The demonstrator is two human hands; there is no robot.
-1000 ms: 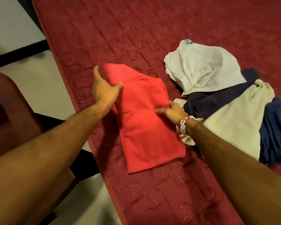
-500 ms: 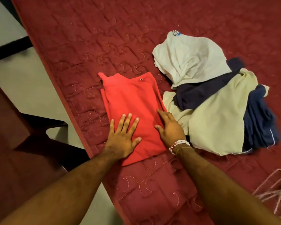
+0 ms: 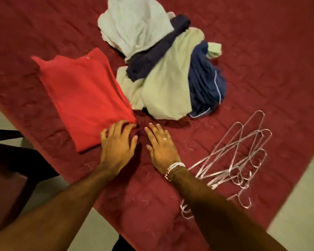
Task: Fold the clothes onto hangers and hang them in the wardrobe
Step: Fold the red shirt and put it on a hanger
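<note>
A folded red garment [image 3: 82,95] lies flat on the dark red bedcover [image 3: 261,51]. My left hand [image 3: 119,147] rests at the garment's near right corner, fingers spread, tips touching the cloth edge. Beside it my right hand [image 3: 160,144], with a ring and a beaded bracelet, lies flat on the bedcover, fingers apart, holding nothing. A heap of unfolded clothes [image 3: 163,60] in white, pale yellow and navy sits just beyond the hands. A bundle of thin wire hangers [image 3: 241,154] lies to the right of my right wrist.
The bed's edge runs diagonally at the lower left, with pale floor [image 3: 83,230] below it. A dark wooden piece of furniture [image 3: 9,169] stands at the left edge. More pale floor [image 3: 301,205] shows at the lower right.
Both hands slid off the red garment toward its near right corner. The view swung right, so the hangers now show in full.
</note>
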